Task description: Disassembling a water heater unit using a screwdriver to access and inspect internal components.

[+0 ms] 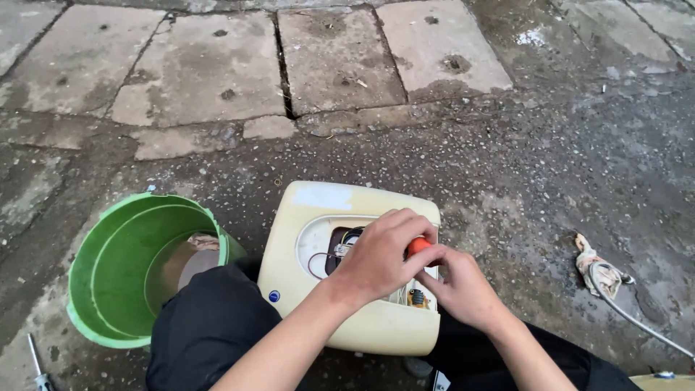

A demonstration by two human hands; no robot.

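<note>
The cream water-heater casing (311,289) rests between the knees beside the green bucket (116,268), and its open wiring bay wants steady downward pressure while the left hand (376,257) and right hand (463,289), fingers curled together, pinch the orange-handled screwdriver (418,246).

Outdoor ground in flat daylight: damp, dark, gritty concrete (550,166) fills the near and right side. Beyond it lie pale, worn stone slabs (217,65), stained and pitted, with dark cracked joints between them. Right of the slabs the concrete looks wet.
</note>
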